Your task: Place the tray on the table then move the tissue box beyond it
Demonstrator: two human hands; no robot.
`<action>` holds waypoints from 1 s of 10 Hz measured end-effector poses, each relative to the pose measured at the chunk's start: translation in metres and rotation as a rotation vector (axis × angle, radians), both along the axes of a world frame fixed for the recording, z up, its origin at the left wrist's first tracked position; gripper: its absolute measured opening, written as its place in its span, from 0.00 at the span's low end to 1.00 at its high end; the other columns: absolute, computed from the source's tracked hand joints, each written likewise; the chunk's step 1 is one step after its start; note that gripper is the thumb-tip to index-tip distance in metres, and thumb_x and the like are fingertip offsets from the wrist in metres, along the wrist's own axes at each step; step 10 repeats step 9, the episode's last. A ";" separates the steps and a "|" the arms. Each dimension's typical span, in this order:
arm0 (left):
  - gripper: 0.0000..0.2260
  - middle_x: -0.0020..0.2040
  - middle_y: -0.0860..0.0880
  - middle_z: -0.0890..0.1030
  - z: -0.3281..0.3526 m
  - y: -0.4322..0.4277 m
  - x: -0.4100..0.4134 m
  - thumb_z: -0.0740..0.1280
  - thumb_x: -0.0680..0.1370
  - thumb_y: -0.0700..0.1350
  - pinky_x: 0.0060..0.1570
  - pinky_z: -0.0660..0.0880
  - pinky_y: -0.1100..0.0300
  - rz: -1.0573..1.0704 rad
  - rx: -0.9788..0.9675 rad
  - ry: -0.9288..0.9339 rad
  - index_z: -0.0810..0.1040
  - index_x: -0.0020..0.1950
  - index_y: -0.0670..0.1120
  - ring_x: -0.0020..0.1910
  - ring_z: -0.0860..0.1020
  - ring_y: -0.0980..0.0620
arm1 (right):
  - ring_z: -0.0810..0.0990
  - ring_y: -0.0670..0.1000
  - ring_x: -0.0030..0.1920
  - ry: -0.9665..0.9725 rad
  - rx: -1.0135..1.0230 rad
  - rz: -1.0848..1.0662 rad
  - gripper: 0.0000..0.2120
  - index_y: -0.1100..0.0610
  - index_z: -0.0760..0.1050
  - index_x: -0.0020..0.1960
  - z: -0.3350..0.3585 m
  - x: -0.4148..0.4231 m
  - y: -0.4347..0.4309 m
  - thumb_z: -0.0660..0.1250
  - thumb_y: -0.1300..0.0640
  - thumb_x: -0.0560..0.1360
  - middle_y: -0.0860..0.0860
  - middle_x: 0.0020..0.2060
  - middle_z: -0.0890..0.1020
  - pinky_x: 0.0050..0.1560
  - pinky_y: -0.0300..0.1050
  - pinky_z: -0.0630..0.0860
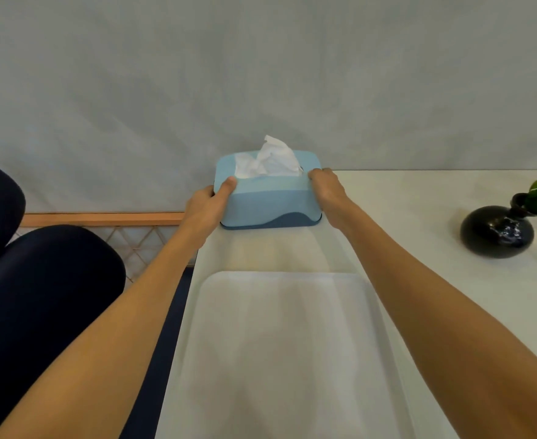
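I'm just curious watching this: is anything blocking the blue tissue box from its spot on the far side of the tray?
Nothing visible does. The tissue box already sits past the tray, held at its ends by the left hand and right hand. The black vase stands well off to the right.

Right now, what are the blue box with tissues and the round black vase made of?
The blue tissue box looks like smooth matte plastic: rounded moulded corners, even colour, a darker blue base. The round black vase looks like glazed ceramic or glass, since bright reflections shine on its dark surface; which one, I cannot tell.
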State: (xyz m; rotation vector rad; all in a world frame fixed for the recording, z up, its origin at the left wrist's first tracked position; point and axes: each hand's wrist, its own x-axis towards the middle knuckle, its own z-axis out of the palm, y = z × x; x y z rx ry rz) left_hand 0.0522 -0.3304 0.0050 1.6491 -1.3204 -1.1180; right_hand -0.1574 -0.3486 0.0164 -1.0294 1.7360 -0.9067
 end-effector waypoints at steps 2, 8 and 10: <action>0.27 0.55 0.46 0.76 -0.001 -0.025 -0.004 0.51 0.80 0.63 0.50 0.72 0.55 -0.035 -0.047 -0.151 0.73 0.65 0.44 0.53 0.75 0.47 | 0.72 0.56 0.50 -0.033 0.014 0.005 0.23 0.58 0.60 0.72 0.004 0.002 -0.021 0.50 0.52 0.78 0.56 0.56 0.72 0.41 0.47 0.71; 0.33 0.52 0.43 0.75 0.008 -0.016 -0.003 0.47 0.78 0.66 0.43 0.67 0.56 -0.037 -0.028 -0.279 0.74 0.59 0.39 0.49 0.72 0.46 | 0.66 0.60 0.71 -0.023 0.058 -0.119 0.30 0.58 0.50 0.78 0.017 -0.003 -0.001 0.46 0.43 0.81 0.59 0.74 0.64 0.63 0.52 0.68; 0.28 0.38 0.46 0.73 0.010 0.004 0.002 0.47 0.78 0.66 0.33 0.64 0.57 -0.032 -0.045 -0.330 0.71 0.39 0.43 0.40 0.71 0.47 | 0.68 0.61 0.70 0.010 0.116 -0.165 0.28 0.60 0.55 0.76 0.025 -0.008 0.031 0.47 0.45 0.82 0.60 0.73 0.66 0.64 0.53 0.68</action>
